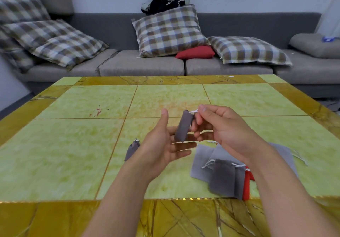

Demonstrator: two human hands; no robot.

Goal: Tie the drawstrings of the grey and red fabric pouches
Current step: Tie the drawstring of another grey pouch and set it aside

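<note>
A small grey pouch (183, 126) hangs upright above the table between my hands. My right hand (220, 126) pinches its white drawstring (193, 111) at the top. Palm up and fingers spread, my left hand (163, 144) sits just under and beside the pouch, holding nothing. Another grey pouch (131, 150) with a gathered neck lies on the table behind my left wrist. Under my right forearm lies a pile of several grey pouches (220, 174), and a red pouch (246, 185) pokes out at its right side.
The table (73, 154) has green tiles and a yellow marbled border, with its near edge at my forearms. Behind it stands a grey sofa (143, 63) with checked cushions (169, 32), a red cushion (196, 52) and a heap of clothes (165, 0).
</note>
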